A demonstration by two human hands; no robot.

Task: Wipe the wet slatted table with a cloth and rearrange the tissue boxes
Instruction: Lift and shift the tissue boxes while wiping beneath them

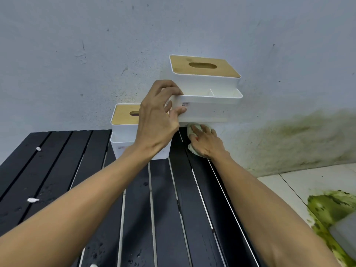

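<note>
A black slatted table (165, 205) with water drops fills the lower view. My left hand (158, 120) grips the left end of a white tissue box with a wooden lid (208, 97) and holds it lifted above the table's far right corner. Under that raised box my right hand (206, 141) presses a pale green cloth (191, 132) flat on the slats. A second white tissue box with a wooden lid (123, 130) stands on the table at the back, partly hidden behind my left hand and wrist.
A grey-white wall (96, 54) runs right behind the table. Small white scraps (32, 200) lie on the left slats. To the right are a tiled floor (292, 187) with green algae (327, 207) and a stained wall base.
</note>
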